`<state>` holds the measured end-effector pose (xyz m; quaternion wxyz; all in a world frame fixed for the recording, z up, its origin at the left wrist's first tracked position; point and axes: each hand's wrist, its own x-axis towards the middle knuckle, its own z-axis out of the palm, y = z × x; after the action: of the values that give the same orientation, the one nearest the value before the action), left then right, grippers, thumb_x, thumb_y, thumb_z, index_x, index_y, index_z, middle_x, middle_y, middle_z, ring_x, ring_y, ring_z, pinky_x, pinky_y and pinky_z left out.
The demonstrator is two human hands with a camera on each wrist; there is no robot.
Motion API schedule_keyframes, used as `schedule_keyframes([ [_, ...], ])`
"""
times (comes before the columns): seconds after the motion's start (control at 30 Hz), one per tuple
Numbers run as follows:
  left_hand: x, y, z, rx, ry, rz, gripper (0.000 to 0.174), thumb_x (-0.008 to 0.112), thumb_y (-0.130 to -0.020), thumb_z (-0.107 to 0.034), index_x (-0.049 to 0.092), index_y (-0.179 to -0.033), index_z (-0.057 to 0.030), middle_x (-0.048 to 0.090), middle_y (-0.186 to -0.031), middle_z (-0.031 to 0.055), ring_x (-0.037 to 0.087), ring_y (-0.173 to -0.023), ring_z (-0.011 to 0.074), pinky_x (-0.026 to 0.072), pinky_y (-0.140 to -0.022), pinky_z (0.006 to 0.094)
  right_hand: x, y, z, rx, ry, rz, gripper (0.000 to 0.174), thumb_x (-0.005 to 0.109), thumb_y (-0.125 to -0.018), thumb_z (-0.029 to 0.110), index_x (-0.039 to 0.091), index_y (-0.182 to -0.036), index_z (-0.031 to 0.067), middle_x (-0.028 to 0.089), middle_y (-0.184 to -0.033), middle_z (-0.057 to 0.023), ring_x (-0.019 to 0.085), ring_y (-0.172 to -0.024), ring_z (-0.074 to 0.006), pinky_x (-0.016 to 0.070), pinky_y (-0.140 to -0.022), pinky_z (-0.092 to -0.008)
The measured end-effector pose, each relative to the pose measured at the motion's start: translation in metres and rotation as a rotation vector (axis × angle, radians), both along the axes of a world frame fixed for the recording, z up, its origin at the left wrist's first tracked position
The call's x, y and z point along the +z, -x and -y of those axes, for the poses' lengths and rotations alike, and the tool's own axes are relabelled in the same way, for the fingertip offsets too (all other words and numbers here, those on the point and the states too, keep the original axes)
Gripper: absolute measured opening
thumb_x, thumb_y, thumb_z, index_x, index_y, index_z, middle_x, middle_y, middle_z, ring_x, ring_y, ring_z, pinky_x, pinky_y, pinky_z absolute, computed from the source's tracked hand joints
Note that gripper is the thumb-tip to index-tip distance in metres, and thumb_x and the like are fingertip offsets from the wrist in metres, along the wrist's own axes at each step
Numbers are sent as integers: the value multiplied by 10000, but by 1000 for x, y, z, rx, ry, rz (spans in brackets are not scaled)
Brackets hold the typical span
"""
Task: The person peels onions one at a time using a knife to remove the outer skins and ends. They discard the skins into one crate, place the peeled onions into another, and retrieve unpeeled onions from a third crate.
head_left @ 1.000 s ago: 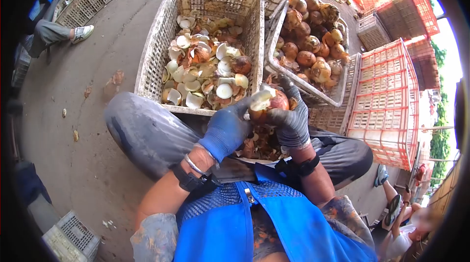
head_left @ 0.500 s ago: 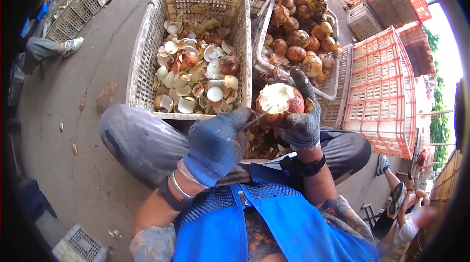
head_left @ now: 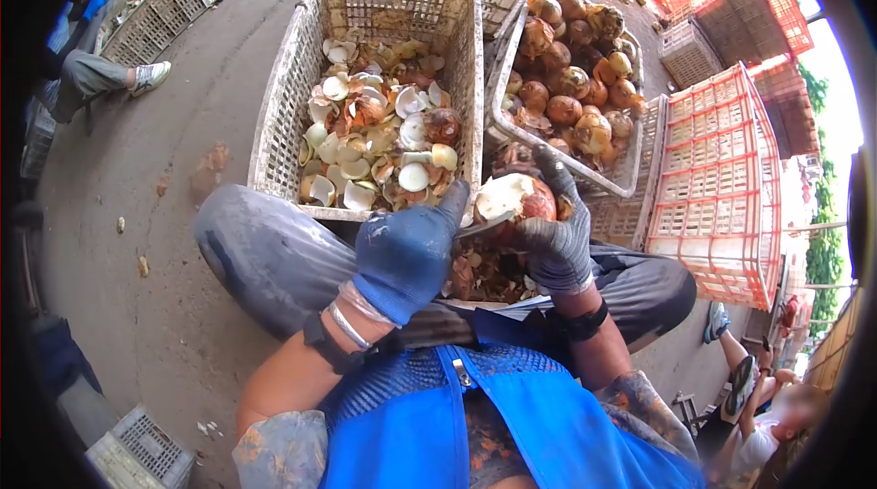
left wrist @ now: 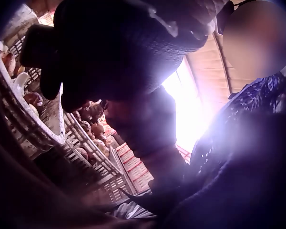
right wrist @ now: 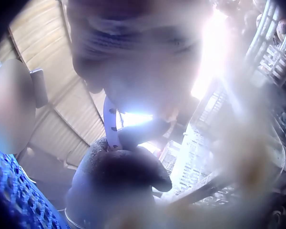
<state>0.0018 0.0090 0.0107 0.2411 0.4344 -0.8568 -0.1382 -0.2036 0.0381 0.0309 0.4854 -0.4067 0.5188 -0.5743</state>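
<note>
- Blue-gloved L hand point(head_left: 402, 254): curled round thin metal knife point(head_left: 481, 227), blade pointing R.
- Grey-gloved R hand point(head_left: 562, 240): grips half-peeled reddish-brown onion point(head_left: 519, 199), frame ctr; pale side L, axis approx. horiz.; index finger up.
- Off-white plastic crate point(head_left: 281, 110) w/ peelings point(head_left: 413, 177), upper ctr.

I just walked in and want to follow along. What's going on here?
A seated person in gloves is working on a partly peeled onion. The right hand grips it, while the left hand holds what looks like a thin knife at or near its pale side. In front, one crate holds mostly peelings; another crate to the right holds onions with skin on.
</note>
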Motion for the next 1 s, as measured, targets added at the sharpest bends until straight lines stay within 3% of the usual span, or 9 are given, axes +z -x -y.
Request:
schedule_keyframes([
  [0.07, -15, 1, 13, 21, 101, 113, 520, 674, -828, -126, 663, -1348, -135, 675, -735, 107, 687, -666, 321, 537, -586, 435, 3, -8, 1, 71, -153, 546, 958, 859, -669, 106, 423, -1511, -33, 630, -1334, -155, 650, -1191, -257, 556, -1006, -387],
  [0.1, -24, 1, 20, 47, 7, 40, 498, 666, -839, -130, 673, -1337, -137, 688, -752, 120, 690, -673, 331, 544, -600, 442, -1, -13, -6, 90, -210, 539, 926, 807, -695, 104, 399, -1517, -28, 634, -1316, -159, 658, -1177, -266, 562, -1002, -396],
  [0.27, -31, -3, 27, 258, -401, -379, 368, 653, -884, -158, 729, -1241, -114, 753, -912, 190, 728, -786, 371, 593, -728, 453, -10, -18, -9, 57, -28, 342, 1238, 1021, -550, 367, 384, -1542, -10, 621, -1342, -150, 630, -1221, -263, 532, -1044, -399],
  [0.33, -28, -6, 19, 237, -293, -442, 344, 669, -869, -145, 751, -1203, -122, 760, -939, 182, 743, -811, 352, 601, -744, 432, -4, -9, -8, 35, -10, 396, 1193, 1016, -558, 273, 403, -1545, 2, 617, -1355, -152, 629, -1223, -265, 531, -1051, -397],
  [0.47, -8, -6, 5, 97, -519, -522, 434, 702, -808, 10, 735, -1237, -44, 774, -997, 170, 754, -834, 218, 589, -770, 358, 1, -1, -5, 16, 23, 365, 1191, 1011, -552, 239, 403, -1551, 8, 610, -1369, -149, 626, -1233, -258, 527, -1063, -404],
  [0.53, -2, 1, -1, 45, -359, -545, 501, 716, -809, 10, 696, -1307, -45, 777, -1024, 154, 731, -806, 184, 586, -757, 344, 1, 0, -3, 28, 17, 327, 1201, 1011, -549, 232, 396, -1556, 10, 603, -1379, -150, 624, -1239, -257, 527, -1065, -406],
  [0.67, 12, 9, 0, 37, -798, -713, 602, 657, -834, 16, 613, -1428, -65, 739, -1173, 176, 717, -894, 193, 576, -824, 328, 6, -2, 4, 103, -26, 321, 1092, 959, -665, 218, 371, -1558, -3, 617, -1365, -145, 629, -1236, -262, 525, -1068, -407],
  [0.8, 5, 12, 3, -43, -432, -643, 640, 615, -838, 30, 570, -1469, -63, 695, -1261, 233, 734, -1019, 253, 568, -897, 338, 11, 16, -2, 283, -126, 482, 886, 879, -775, 174, 414, -1505, -16, 651, -1311, -126, 627, -1236, -248, 511, -1077, -395],
  [1.0, 12, 6, -2, 33, -294, -441, 484, 620, -828, 53, 701, -1296, -39, 760, -1094, 193, 769, -933, 285, 601, -824, 363, 7, 11, -5, 25, -274, 265, 631, 765, -849, 337, 572, -1334, -17, 678, -1135, -130, 713, -988, -257, 607, -921, -383],
])
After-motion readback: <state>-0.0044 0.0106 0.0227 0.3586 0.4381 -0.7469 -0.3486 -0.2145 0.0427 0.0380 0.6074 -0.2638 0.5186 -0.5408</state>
